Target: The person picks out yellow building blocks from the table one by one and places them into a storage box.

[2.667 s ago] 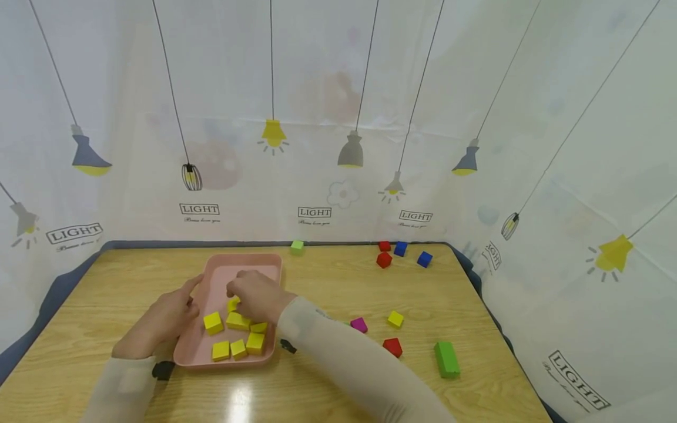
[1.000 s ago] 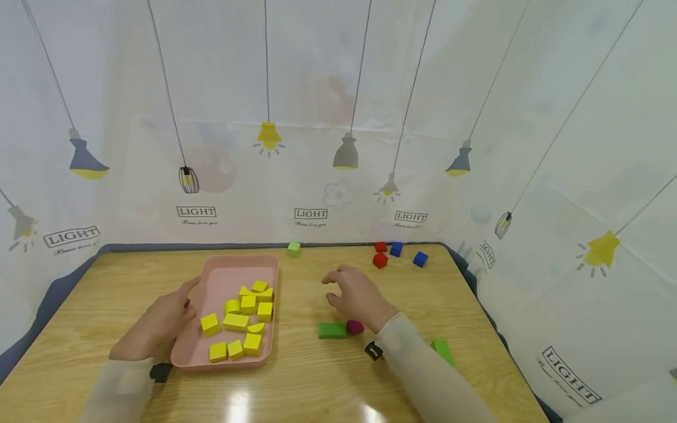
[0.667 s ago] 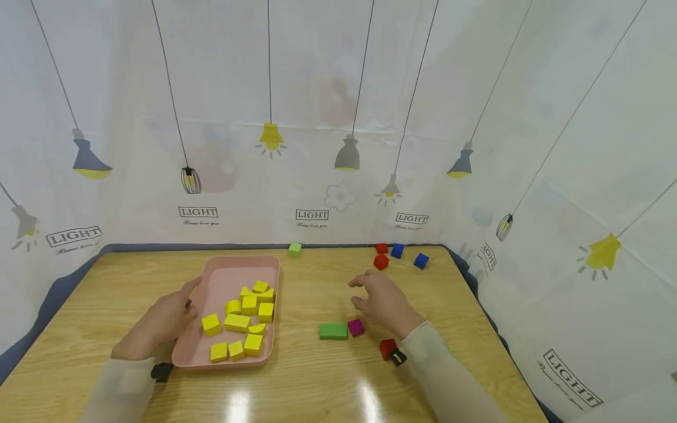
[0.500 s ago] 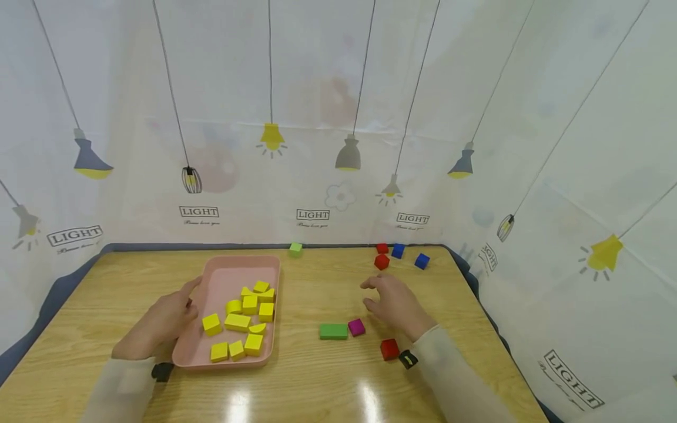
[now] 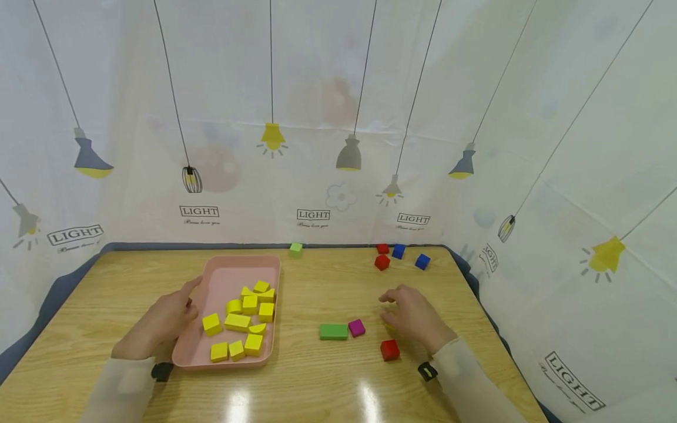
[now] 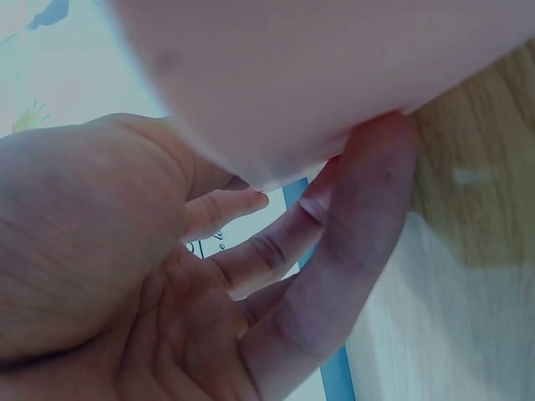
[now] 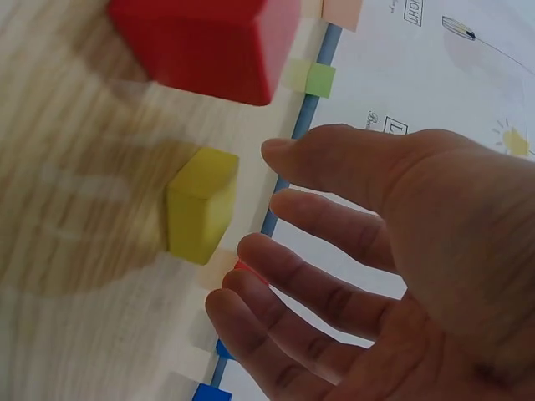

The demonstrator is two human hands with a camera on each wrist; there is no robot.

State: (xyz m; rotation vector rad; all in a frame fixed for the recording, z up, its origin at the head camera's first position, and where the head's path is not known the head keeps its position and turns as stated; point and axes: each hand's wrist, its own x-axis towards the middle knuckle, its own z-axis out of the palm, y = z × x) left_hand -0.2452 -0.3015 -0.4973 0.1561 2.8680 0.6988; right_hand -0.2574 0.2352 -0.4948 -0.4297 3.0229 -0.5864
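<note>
On the left of the table, my left hand (image 5: 161,323) holds the side of a pink tray (image 5: 217,267). In the left wrist view its fingers curl against the tray's wall (image 6: 334,67). Several yellow blocks (image 5: 238,322) of different shapes lie in the tray's near and right part. My right hand (image 5: 418,320) hovers over the right of the table with fingers relaxed, holding nothing. The right wrist view has a yellow block (image 7: 201,205) just off its fingertips; the hand hides that block from the head view. A red block (image 5: 389,350) stands nearer the front.
A green oblong block (image 5: 334,332) and a magenta block (image 5: 357,327) lie mid-table. Red (image 5: 382,262) and blue blocks (image 5: 422,261) stand at the back right, a light green block (image 5: 295,250) at the back edge. A printed curtain (image 5: 338,117) surrounds the table.
My right hand has left the tray, where it was among the yellow blocks, and moved right past the green and magenta blocks. My left hand has stayed at the tray.
</note>
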